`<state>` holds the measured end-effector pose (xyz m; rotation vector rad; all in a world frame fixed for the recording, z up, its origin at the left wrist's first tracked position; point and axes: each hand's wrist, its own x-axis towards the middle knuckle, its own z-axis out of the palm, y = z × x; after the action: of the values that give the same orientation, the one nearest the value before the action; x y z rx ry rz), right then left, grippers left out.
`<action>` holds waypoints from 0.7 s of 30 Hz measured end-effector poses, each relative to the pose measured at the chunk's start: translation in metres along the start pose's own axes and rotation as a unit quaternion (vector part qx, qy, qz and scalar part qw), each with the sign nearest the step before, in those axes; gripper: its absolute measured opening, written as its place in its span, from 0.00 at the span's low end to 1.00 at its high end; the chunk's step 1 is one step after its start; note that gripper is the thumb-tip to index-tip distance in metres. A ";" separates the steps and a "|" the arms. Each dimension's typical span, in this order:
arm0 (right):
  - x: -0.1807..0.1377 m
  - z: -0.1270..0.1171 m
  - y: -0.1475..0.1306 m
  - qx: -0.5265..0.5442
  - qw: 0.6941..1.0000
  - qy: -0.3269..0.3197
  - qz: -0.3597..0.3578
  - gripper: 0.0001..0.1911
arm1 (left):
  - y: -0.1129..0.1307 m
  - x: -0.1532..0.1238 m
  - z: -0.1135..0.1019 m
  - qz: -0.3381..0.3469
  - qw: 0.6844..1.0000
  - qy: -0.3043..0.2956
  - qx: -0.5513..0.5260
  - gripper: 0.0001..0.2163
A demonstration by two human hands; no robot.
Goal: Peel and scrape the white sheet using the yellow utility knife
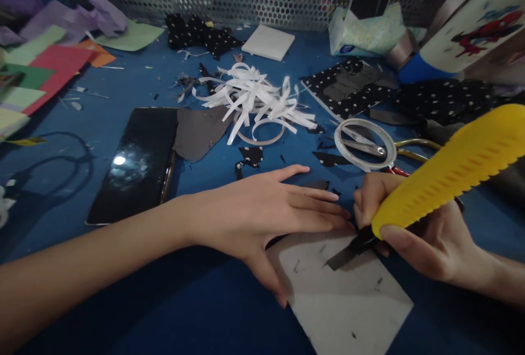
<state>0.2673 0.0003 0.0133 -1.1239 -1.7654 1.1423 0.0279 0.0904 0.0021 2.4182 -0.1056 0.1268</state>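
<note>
My left hand (266, 213) lies flat, fingers stretched out, pressing on the top edge of a grey sheet (348, 295) on the blue table (164, 300). My right hand (414, 229) is closed round a yellow-handled cutter (451, 166), whose dark blade tip touches the grey sheet just beside my left fingertips. The yellow handle points up and to the right.
A black phone (135, 161) lies left of centre beside a grey scrap (199, 133). White paper strips (254, 100) are piled behind. A tape ring (365, 144) and scissors (406, 152) lie at right, with polka-dot black fabric (443, 98). Coloured papers (49, 65) sit at far left.
</note>
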 end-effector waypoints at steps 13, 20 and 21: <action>0.000 -0.002 -0.001 -0.007 1.000 -0.006 -0.001 0.13 | 0.000 0.000 0.000 0.005 1.000 0.000 0.020 0.37; -0.004 -0.005 0.005 0.013 1.000 0.005 0.027 0.12 | 0.001 -0.001 0.000 -0.004 1.000 -0.004 0.014 0.38; -0.005 -0.006 0.006 0.017 0.999 0.008 0.035 0.12 | 0.001 -0.001 0.000 -0.003 1.000 -0.003 0.013 0.38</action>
<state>0.2755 -0.0012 0.0092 -1.1790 -1.6995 1.1976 0.0272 0.0898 0.0024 2.4443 -0.0999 0.1180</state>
